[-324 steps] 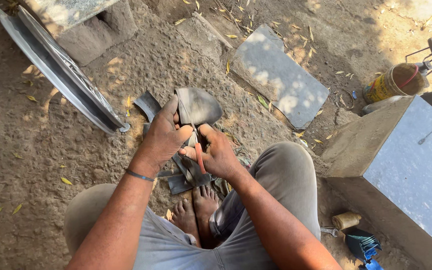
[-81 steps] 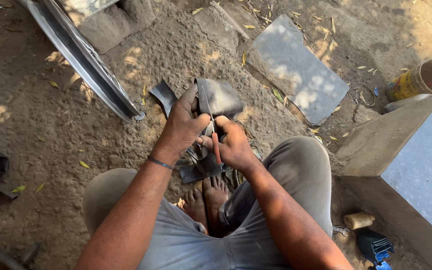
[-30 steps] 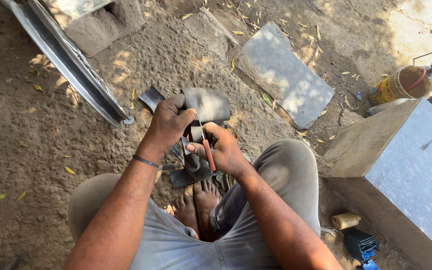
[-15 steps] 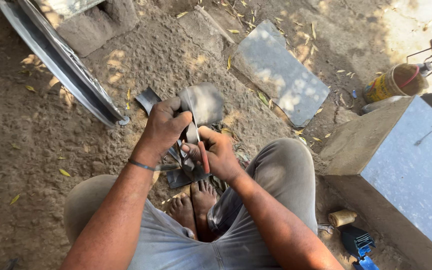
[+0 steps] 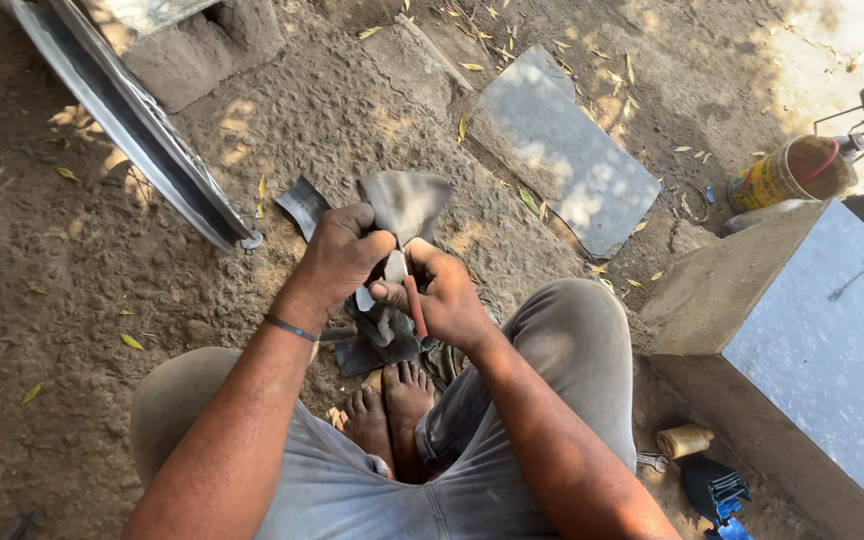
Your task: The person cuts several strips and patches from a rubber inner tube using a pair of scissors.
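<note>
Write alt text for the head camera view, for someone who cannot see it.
Seen from above, a person crouching barefoot on dirt grips a dark rubber sheet in the left hand while the right hand holds a red-handled tool against it. A grey stone slab lies beyond.

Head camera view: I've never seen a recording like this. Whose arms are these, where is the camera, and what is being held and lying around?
The camera sits on the person's head and looks down, so the two arms are the wearer's own. The person squats on a dirt ground, bare feet together below the hands. The left hand grips a dark, bent sheet piece. The right hand holds a thin red-handled tool against it; what kind of tool is too small to tell. More dark scraps lie under the hands. Around them: a flat stone slab, a long metal rail, a concrete block and a yellow can.
</note>
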